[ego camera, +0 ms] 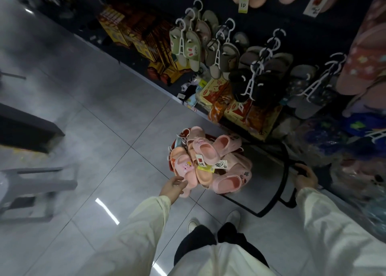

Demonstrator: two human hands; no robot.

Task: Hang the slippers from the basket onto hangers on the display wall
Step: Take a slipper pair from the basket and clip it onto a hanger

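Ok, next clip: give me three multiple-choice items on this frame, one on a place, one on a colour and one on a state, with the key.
1. Where does the basket stand?
A) on the tiled floor by the display wall
B) on a shelf
C) on a stool

2. What colour are the hangers on the wall?
A) black
B) white
C) red

3. What is the right hand doing?
A) hanging free
B) holding a hanger
C) gripping the basket's black handle

Key:
1 A, floor tiles show all round the basket.
2 B, every hanger carrying slippers is white.
3 C, the hand is curled round the black bar.
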